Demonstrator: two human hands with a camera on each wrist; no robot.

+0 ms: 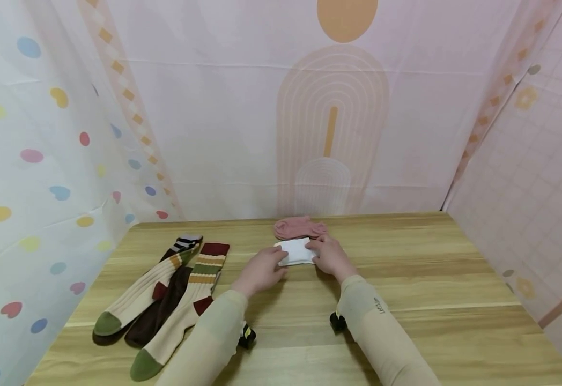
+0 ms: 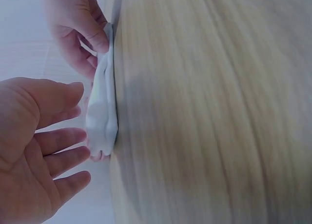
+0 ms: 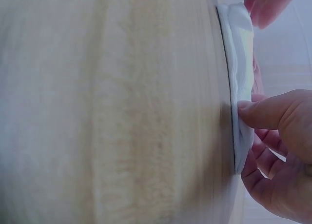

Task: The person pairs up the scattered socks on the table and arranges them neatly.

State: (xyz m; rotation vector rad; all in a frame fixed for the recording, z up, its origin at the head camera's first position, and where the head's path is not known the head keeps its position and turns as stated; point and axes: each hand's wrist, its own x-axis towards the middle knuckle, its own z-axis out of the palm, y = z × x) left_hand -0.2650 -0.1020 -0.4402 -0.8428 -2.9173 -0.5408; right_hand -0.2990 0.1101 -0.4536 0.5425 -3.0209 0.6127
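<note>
White cloth (image 1: 294, 253), folded; near the middle of the far edge of the counter (image 1: 430, 268).
Both arms (image 1: 382, 338) stretched forward; right grip (image 1: 331, 256) pinching the cloth's right end, left grip (image 1: 260, 269) loosely spread at its left end; pink socks (image 1: 293, 228) just behind.

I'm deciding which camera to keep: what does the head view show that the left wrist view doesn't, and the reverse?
Only the head view: striped socks, dark socks, both sleeves and the dotted curtain.

Only the left wrist view: the palm side of the left grip.

Both: the two grips, the folded white cloth and the wooden table. The pink socks are clear only from the head; the wrist view leaves them uncertain.
</note>
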